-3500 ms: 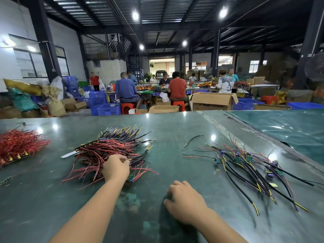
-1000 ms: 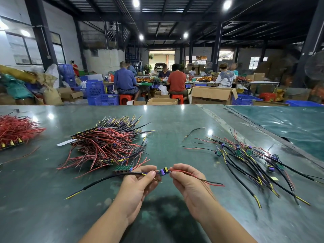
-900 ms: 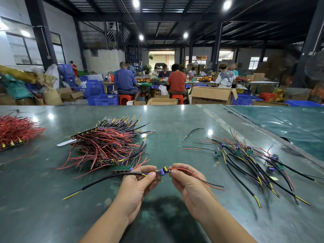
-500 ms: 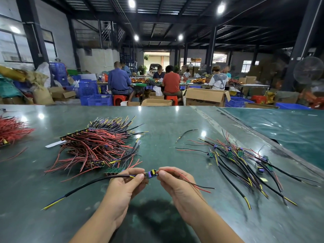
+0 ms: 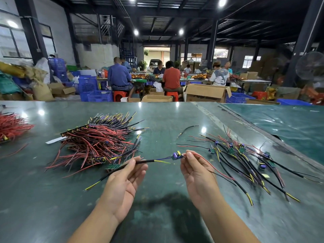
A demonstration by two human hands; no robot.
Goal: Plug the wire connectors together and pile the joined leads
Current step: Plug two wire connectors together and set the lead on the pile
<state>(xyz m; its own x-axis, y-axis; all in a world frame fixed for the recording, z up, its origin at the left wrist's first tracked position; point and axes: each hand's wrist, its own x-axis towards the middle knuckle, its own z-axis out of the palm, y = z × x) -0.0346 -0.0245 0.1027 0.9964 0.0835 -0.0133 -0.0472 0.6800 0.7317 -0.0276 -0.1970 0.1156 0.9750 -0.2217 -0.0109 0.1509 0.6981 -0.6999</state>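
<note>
Green glossy worktop fills the foreground, workshop behind it, seated workers on red stools among cardboard boxes and blue crates. Both hands are up, palms turned toward the camera. Left hand pinches the black-sleeved lead between thumb and fingertips, its yellow-tipped end trailing down to the left. Right hand pinches right beside the small purple-and-yellow connector piece, held above the worktop between the two hands, thin red and black wires running off over the palm to the right. So each grip is closed on its own end of one joined lead. Big heap of red and black unjoined leads lies to the left; the spread of joined leads lies to the right. More red wires sit at the far left edge.
</note>
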